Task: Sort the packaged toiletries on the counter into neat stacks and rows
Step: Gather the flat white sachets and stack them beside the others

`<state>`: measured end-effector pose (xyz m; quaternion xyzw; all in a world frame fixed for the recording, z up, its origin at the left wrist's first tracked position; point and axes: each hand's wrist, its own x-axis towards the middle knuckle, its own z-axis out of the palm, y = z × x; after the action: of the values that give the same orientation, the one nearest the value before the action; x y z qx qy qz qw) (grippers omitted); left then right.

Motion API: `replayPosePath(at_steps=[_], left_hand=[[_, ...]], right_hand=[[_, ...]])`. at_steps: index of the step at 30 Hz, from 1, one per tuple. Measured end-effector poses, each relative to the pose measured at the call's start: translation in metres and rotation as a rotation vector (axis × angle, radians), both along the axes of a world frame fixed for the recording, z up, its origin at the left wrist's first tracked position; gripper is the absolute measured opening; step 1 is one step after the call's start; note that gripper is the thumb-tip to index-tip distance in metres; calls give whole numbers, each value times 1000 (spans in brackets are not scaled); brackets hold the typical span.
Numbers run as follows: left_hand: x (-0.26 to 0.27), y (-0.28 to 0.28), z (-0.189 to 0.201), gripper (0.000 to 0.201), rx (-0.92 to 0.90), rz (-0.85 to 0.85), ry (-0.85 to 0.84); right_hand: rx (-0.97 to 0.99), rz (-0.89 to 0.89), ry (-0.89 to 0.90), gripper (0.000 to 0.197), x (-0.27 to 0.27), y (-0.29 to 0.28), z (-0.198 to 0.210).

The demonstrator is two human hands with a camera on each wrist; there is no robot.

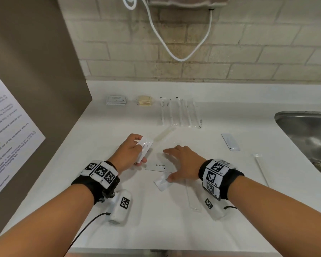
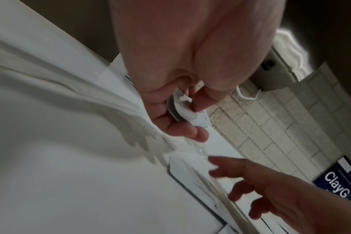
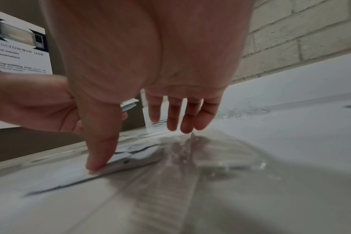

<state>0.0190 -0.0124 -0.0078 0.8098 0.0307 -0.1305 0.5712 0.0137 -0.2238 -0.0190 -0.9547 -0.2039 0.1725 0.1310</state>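
Note:
My left hand point(image 1: 132, 151) grips a few white toothpaste sachets point(image 1: 144, 149) just above the white counter point(image 1: 119, 210); in the left wrist view the fingers point(image 2: 182, 129) curl round the sachets point(image 2: 185, 110). My right hand point(image 1: 182, 162) is spread flat over two more white sachets, one labelled toothpaste point(image 1: 158, 166) and a crumpled sachet point(image 1: 163, 181) under the thumb point(image 3: 99, 156). At the back stand a stack of grey-white packets point(image 1: 116, 100), a stack of yellow packets point(image 1: 144, 100) and a row of wrapped toothbrushes point(image 1: 180, 113).
A steel sink point(image 1: 311, 138) lies at the right. Loose on the counter are a white sachet point(image 1: 230, 142), a clear wrapped stick point(image 1: 261, 167), another clear wrapper point(image 1: 193, 199) near my right wrist and one point(image 1: 164, 133) ahead. A brown panel with a notice point(image 1: 7, 127) stands left.

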Motion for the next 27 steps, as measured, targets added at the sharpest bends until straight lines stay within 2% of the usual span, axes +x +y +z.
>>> replayPosePath(at_steps=[3, 5, 7, 9, 13, 19, 23, 27], left_hand=[[-3, 7, -3, 31, 52, -34, -7], [-5, 10, -5, 31, 68, -41, -6], [-7, 11, -7, 31, 64, -47, -3], [-9, 11, -8, 30, 59, -56, 0], [-11, 11, -11, 30, 55, -83, 13], [-10, 14, -11, 29, 48, -90, 27], [-9, 12, -9, 29, 55, -110, 18], [-9, 12, -8, 29, 58, -113, 10]], right_hand=[[-96, 99, -10, 86, -4, 7, -2], [-144, 110, -11, 67, -5, 11, -3], [-110, 86, -25, 43, -2, 14, 1], [-62, 52, -3, 33, 0, 16, 4], [-1, 34, 14, 28, 1, 18, 4], [33, 85, 161, 39, -2, 2, 13], [-30, 105, 135, 37, -2, 4, 10], [0, 6, 169, 42, 0, 6, 7]])
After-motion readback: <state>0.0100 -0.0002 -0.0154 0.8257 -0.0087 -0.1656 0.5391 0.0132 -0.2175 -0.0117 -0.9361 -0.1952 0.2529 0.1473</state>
